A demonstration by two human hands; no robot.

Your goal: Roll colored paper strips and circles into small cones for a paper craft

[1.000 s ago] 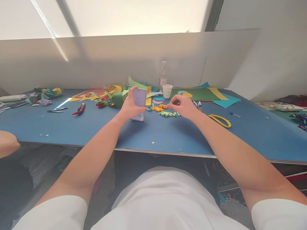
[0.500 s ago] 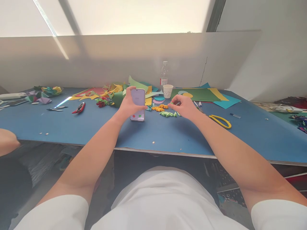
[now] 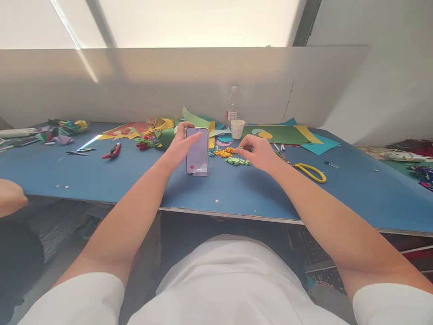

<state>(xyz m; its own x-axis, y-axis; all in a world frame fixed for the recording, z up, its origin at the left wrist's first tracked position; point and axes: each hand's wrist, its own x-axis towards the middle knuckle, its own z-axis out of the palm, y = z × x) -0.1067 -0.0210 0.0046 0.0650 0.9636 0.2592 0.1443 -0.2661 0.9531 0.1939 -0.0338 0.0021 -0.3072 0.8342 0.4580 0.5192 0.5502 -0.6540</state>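
Observation:
My left hand [image 3: 178, 146] grips a smartphone [image 3: 197, 155] held upright above the table, thumb across the upper part of its lit screen, which shows a red and a green button. My right hand [image 3: 259, 151] is closed in a pinch, and a small green piece shows at its fingertips, too small to make out well. Just below and left of those fingers lie light green folded paper pieces [image 3: 237, 160] in a row. Orange folded pieces [image 3: 225, 153] lie behind them, with blue ones [image 3: 212, 152] beside the phone.
Yellow-handled scissors [image 3: 310, 172] lie right of my right hand. Behind stand a paper cup [image 3: 237, 129] and a plastic bottle [image 3: 232, 106], beside green paper sheets [image 3: 287, 134]. Red-handled pliers [image 3: 112, 151] and tweezers [image 3: 81, 151] lie left. Another person's arm [image 3: 11, 197] shows at the left edge.
My left thumb has moved from the phone's right edge up over its screen. The phone has shifted slightly right. My right hand stays nearly in place, its fingers slightly lower.

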